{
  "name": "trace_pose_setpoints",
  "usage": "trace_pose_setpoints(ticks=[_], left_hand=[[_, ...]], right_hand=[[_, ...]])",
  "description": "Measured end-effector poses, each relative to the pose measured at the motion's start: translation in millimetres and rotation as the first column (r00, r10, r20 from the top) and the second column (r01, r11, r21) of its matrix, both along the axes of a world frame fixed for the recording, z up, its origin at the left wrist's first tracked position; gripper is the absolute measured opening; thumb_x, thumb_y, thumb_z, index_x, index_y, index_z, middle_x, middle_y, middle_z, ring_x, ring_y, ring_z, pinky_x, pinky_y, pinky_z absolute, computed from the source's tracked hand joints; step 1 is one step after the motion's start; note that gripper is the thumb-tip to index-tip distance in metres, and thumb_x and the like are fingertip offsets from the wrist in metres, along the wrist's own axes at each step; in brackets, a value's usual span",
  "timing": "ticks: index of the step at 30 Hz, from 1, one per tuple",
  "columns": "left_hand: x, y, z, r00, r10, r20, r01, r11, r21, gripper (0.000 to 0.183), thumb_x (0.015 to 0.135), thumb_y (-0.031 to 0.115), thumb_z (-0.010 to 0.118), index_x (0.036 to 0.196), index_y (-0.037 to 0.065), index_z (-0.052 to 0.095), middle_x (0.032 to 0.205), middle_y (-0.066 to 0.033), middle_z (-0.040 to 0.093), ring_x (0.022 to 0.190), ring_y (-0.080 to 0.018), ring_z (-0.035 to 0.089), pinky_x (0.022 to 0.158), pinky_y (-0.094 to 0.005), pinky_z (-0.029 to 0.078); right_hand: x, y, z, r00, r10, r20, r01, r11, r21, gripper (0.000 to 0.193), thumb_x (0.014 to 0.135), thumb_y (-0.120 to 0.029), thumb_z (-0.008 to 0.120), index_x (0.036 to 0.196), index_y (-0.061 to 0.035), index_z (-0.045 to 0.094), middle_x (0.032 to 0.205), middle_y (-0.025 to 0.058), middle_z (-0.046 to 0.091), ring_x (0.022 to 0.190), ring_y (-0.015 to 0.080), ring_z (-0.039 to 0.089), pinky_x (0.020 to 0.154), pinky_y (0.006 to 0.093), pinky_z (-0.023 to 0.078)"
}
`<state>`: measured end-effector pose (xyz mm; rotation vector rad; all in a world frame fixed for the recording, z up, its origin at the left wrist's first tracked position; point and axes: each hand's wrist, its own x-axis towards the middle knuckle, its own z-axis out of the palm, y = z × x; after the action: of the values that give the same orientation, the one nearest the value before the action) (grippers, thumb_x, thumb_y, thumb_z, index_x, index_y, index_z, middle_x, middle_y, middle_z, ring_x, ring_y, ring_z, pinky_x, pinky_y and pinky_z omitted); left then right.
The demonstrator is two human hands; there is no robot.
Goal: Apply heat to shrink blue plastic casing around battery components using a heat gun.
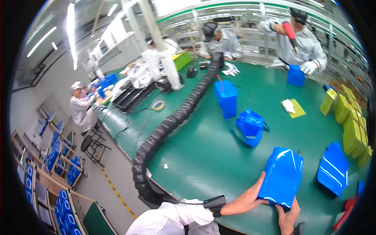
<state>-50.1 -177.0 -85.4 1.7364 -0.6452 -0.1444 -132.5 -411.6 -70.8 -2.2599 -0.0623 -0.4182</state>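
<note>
Both my hands hold a glossy blue wrapped block [282, 174] above the near right of the green table. My left hand [253, 192] grips its left side near the lower corner, and my right hand [289, 216] holds the bottom edge from below. To the right lies a flat blue plastic sleeve [333, 169] with shiny creases. Farther off sit a crumpled blue plastic wrap [250, 127] and an upright blue block [226, 98] with a red wire on top.
A ribbed black hose [176, 121] crosses the green table [188, 168]. Yellow-green blocks [351, 125] stack along the right edge; a red tool [346, 211] lies near right. Across the table, a person [303, 43] holds a red heat gun [290, 34] and a blue block [295, 75].
</note>
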Motion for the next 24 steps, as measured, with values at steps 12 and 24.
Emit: trace_pose_setpoints(ticks=[12, 24], left_hand=[[16.1, -9.0, 15.7, 0.942, 0.311, 0.126, -0.329, 0.931, 0.156, 0.084, 0.082, -0.009, 0.066, 0.159, 0.002, 0.033, 0.131, -0.0242, 0.067, 0.115, -0.0308, 0.069, 0.098, -0.0388, 0.051], [-30.1, -31.3, 8.1, 0.991, 0.112, -0.078, -0.118, 0.99, -0.079, 0.086, 0.096, -0.005, 0.064, 0.164, -0.003, 0.012, 0.16, -0.0217, 0.035, 0.14, -0.0285, 0.044, 0.118, -0.0401, 0.033]], right_hand=[[38.8, 19.6, -4.7, 0.96, -0.235, 0.152, 0.216, 0.968, 0.129, 0.073, 0.072, -0.001, 0.082, 0.141, 0.0008, 0.059, 0.118, 0.0242, 0.07, 0.1, 0.0406, 0.071, 0.086, 0.0404, 0.059], [48.5, -19.0, -17.7, 0.98, -0.06, 0.192, -0.01, 0.938, 0.346, 0.069, 0.087, -0.003, 0.071, 0.152, -0.0022, 0.046, 0.13, 0.0236, 0.068, 0.111, 0.0362, 0.07, 0.096, 0.0417, 0.054]])
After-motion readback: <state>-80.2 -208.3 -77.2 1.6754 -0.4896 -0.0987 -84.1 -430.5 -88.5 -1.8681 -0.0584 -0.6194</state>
